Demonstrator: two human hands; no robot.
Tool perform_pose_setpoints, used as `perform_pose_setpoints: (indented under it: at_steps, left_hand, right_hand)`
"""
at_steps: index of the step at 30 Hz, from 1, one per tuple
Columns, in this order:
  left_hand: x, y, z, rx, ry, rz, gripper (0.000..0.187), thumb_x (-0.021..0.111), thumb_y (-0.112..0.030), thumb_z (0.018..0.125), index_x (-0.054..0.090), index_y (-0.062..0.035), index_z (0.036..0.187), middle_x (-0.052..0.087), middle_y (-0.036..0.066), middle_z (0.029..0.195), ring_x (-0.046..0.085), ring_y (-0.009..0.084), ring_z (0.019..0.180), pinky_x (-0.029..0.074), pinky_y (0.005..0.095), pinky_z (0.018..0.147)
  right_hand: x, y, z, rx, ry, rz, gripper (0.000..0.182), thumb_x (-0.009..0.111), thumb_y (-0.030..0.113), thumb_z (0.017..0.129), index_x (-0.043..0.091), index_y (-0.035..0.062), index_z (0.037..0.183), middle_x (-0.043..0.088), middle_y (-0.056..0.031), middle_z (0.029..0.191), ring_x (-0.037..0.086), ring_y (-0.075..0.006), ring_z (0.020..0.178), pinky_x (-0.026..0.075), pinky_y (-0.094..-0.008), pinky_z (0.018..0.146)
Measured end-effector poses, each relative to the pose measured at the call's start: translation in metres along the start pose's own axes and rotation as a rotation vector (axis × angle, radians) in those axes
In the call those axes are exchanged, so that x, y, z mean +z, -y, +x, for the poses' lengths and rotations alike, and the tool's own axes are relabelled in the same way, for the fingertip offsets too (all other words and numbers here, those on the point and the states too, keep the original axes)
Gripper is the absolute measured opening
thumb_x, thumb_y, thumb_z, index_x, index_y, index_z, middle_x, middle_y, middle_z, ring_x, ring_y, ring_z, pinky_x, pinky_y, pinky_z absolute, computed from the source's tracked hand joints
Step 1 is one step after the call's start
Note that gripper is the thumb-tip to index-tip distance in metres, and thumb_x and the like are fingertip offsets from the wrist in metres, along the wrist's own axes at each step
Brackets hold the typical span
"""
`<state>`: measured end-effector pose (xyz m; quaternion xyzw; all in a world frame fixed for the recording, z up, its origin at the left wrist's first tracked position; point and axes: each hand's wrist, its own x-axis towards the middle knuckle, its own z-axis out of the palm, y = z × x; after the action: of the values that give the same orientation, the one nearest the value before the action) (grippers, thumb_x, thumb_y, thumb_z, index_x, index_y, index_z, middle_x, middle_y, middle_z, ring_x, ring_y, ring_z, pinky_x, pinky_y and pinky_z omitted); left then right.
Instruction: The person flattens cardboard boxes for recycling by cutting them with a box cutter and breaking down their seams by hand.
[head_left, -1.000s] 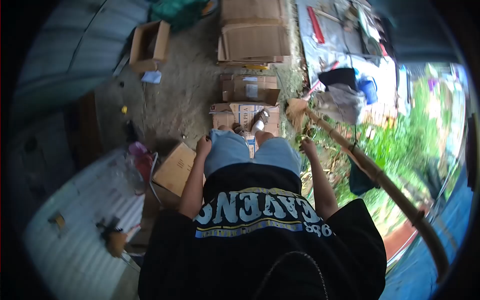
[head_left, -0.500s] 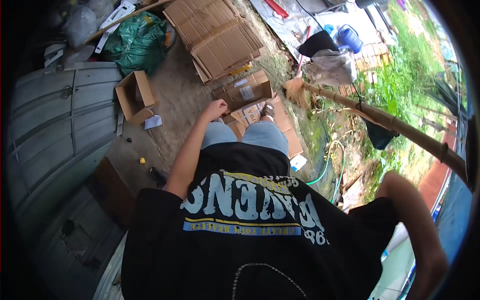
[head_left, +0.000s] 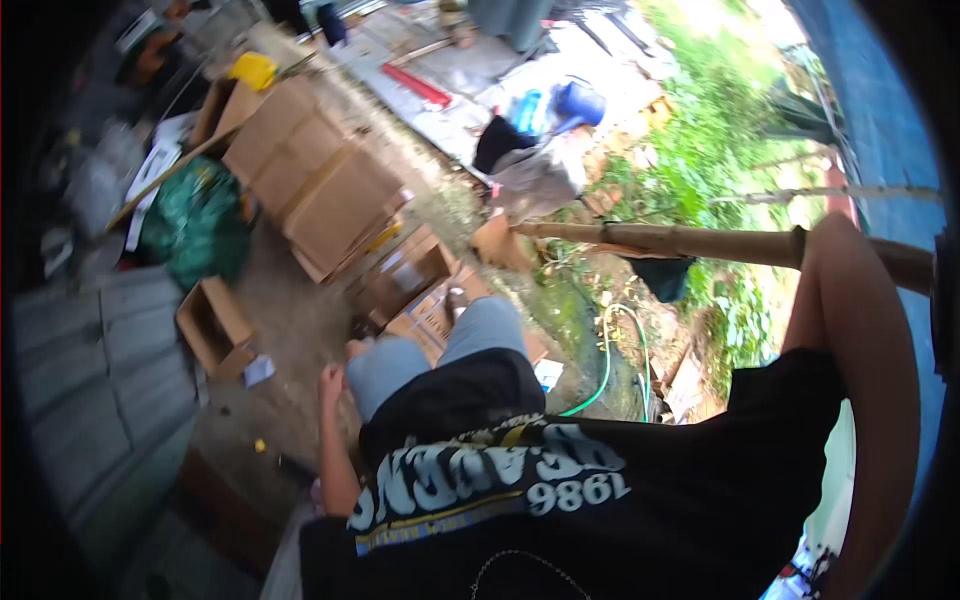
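I look down at my black printed shirt and light blue shorts. My left hand [head_left: 332, 380] hangs beside my left thigh with its fingers curled, and nothing shows in it. It is above bare dirt ground, near a small open cardboard box [head_left: 215, 325]. My right arm [head_left: 860, 380] is raised and bent at the right edge of the view, and its hand is out of the frame. A thick bamboo pole [head_left: 680, 240] runs across behind that arm. One foot stands on flattened cartons [head_left: 420, 290].
A stack of flattened cardboard [head_left: 320, 190] lies ahead with a green bag [head_left: 195, 220] to its left. Corrugated metal sheets [head_left: 90, 350] fill the left side. A green hose [head_left: 610, 360], a blue watering can [head_left: 580, 100] and grass are on the right.
The view has swung and tilted to the right. My left hand dropped from in front of me to beside my thigh. My right arm rose higher and its hand left the frame.
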<state>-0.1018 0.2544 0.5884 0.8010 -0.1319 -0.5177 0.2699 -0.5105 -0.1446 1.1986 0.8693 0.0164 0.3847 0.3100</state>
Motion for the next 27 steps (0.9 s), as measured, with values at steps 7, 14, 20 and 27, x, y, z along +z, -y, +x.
perform_pose_setpoints:
  at_steps: [7, 14, 20, 27]
  left_hand:
    - [0.048, 0.041, -0.048, 0.097, -0.119, 0.185, 0.028, 0.049, -0.021, 0.085, 0.056, -0.0036, 0.106, 0.060, 0.008, 0.081, 0.055, 0.0159, 0.063, 0.044, 0.0275, 0.058]
    - [0.058, 0.002, -0.057, -0.133, 0.233, 0.281, 0.027, 0.050, -0.020, 0.084, 0.055, -0.0005, 0.102, 0.061, 0.009, 0.081, 0.058, 0.0166, 0.065, 0.044, 0.0282, 0.055]
    - [0.077, -0.013, -0.039, -0.036, 0.286, 0.246, 0.024, 0.048, -0.017, 0.085, 0.054, -0.0013, 0.102, 0.061, 0.009, 0.081, 0.059, 0.0166, 0.067, 0.045, 0.0276, 0.056]
    - [0.076, -0.014, -0.043, 0.156, 0.275, 0.229, 0.022, 0.048, -0.021, 0.086, 0.055, -0.0034, 0.098, 0.059, 0.005, 0.075, 0.055, 0.0127, 0.058, 0.041, 0.0243, 0.050]
  right_hand:
    - [-0.034, -0.018, -0.029, 0.034, 0.013, -0.096, 0.022, 0.052, 0.027, 0.086, 0.059, 0.0060, 0.086, 0.056, -0.0038, 0.076, 0.053, -0.0145, 0.071, 0.042, -0.0318, 0.068]
    - [-0.084, -0.004, -0.018, 0.037, 0.073, -0.209, 0.021, 0.052, 0.026, 0.087, 0.059, 0.0062, 0.085, 0.056, -0.0032, 0.076, 0.052, -0.0137, 0.071, 0.042, -0.0306, 0.067]
    - [-0.135, 0.025, 0.013, 0.021, 0.128, -0.323, 0.021, 0.051, 0.025, 0.087, 0.058, 0.0063, 0.085, 0.055, -0.0026, 0.076, 0.051, -0.0130, 0.071, 0.042, -0.0295, 0.067]
    - [-0.147, 0.063, 0.031, 0.028, 0.104, -0.292, 0.020, 0.050, 0.024, 0.088, 0.058, 0.0064, 0.084, 0.055, -0.0020, 0.076, 0.051, -0.0122, 0.071, 0.042, -0.0283, 0.066]
